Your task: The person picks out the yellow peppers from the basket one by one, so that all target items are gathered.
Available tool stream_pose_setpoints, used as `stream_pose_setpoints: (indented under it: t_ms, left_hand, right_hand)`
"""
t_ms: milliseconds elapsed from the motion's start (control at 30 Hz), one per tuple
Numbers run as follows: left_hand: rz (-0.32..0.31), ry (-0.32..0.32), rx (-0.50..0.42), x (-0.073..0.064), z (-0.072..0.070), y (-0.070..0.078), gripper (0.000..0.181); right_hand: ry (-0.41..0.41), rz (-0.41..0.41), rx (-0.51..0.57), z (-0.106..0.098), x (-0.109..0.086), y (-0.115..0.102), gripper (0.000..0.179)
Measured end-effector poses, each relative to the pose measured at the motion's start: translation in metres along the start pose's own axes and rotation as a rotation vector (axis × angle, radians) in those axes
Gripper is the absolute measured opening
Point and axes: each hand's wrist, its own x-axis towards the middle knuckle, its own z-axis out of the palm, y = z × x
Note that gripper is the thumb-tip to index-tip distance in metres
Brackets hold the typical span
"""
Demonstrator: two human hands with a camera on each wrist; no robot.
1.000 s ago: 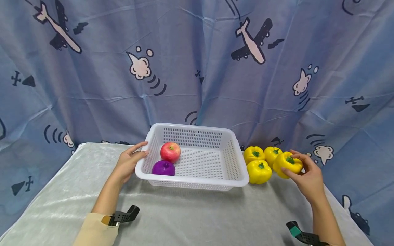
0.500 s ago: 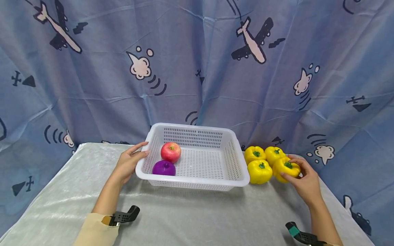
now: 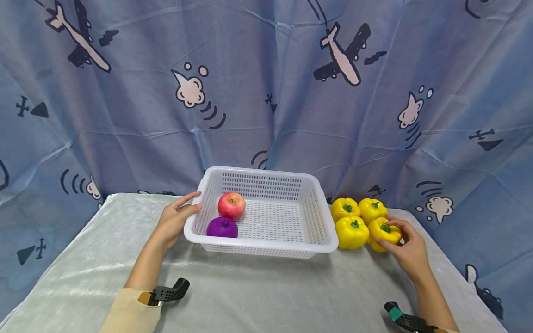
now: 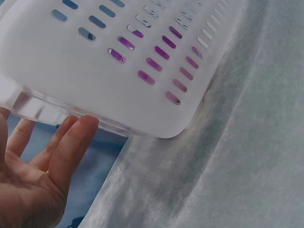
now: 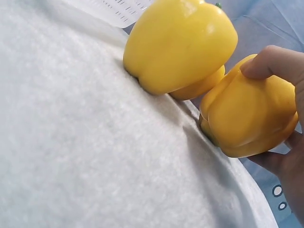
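Note:
My left hand (image 3: 175, 223) holds the left rim of a white plastic basket (image 3: 266, 243); in the left wrist view its fingers (image 4: 76, 142) meet the rim's edge. A red apple (image 3: 231, 206) and a round purple item (image 3: 222, 227) sit at the basket's left end. To the right, my right hand (image 3: 410, 249) grips a yellow bell pepper (image 3: 380, 237) at the front right of a small cluster. In the right wrist view, the thumb lies over this pepper (image 5: 251, 111), which is close over the cloth beside another yellow pepper (image 5: 180, 47).
Several yellow bell peppers (image 3: 351, 232) stand bunched beside the basket's right wall. A pale cloth (image 3: 266, 291) covers the table. Behind its far edge hangs a blue curtain (image 3: 250, 92) printed with planes.
The right hand has brought its yellow pepper down, left and nearer the front, in against the other peppers. The left hand and the basket have stayed in place.

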Motion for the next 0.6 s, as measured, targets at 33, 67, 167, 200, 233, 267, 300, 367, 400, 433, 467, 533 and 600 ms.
stream_pose_setpoints:
  t_ms: [33, 67, 167, 200, 233, 267, 300, 367, 400, 433, 467, 533, 600]
  left_hand:
    - [0.0, 0.0, -0.001, 0.0, 0.0, 0.0001, 0.061]
    - [0.0, 0.0, -0.002, 0.0001, 0.0, 0.0001, 0.061]
    - [0.002, -0.003, -0.001, 0.0, 0.0, -0.0002, 0.06]
    - [0.002, -0.004, -0.001, 0.0, 0.0, -0.0003, 0.06]
    - [0.003, -0.004, -0.001, 0.0, 0.0, -0.0004, 0.06]
    - [0.003, -0.005, -0.002, 0.0001, 0.0, -0.0005, 0.06]
    - [0.002, -0.005, -0.003, 0.0001, -0.0001, -0.0006, 0.06]
    - [0.0, -0.005, -0.003, 0.0001, -0.0003, -0.0007, 0.06]
    - [-0.001, -0.004, -0.003, 0.0002, -0.0004, -0.0007, 0.06]
    - [-0.002, -0.005, -0.003, 0.0002, -0.0005, -0.0007, 0.06]
    - [-0.002, -0.006, -0.002, 0.0003, -0.0007, -0.0008, 0.06]
    - [-0.002, -0.007, -0.001, 0.0004, -0.0008, -0.001, 0.061]
    - [-0.001, -0.008, 0.001, 0.0006, -0.0008, -0.0013, 0.061]
  right_hand:
    - [-0.002, 0.005, -0.004, 0.0002, -0.0001, 0.0001, 0.047]
    - [-0.004, 0.008, -0.007, 0.0003, -0.0002, 0.0002, 0.047]
    - [-0.011, 0.013, -0.01, 0.001, -0.0005, 0.0011, 0.047]
    - [-0.013, 0.013, -0.008, 0.0014, -0.0006, 0.0016, 0.047]
    - [-0.015, 0.012, -0.006, 0.002, -0.0008, 0.0021, 0.046]
    - [-0.018, 0.014, -0.003, 0.0026, -0.001, 0.0029, 0.046]
    - [-0.024, 0.017, -0.003, 0.0033, -0.0012, 0.0038, 0.047]
    - [-0.034, 0.02, -0.003, 0.0048, -0.0019, 0.0052, 0.047]
    - [-0.038, 0.025, -0.003, 0.0054, -0.002, 0.0058, 0.047]
    - [-0.042, 0.029, -0.003, 0.0059, -0.0022, 0.0064, 0.048]
    - [-0.046, 0.034, -0.003, 0.0062, -0.0023, 0.0068, 0.048]
    - [-0.052, 0.033, 0.001, 0.0068, -0.0025, 0.0077, 0.048]
    - [-0.057, 0.034, -0.002, 0.007, -0.0022, 0.0081, 0.049]
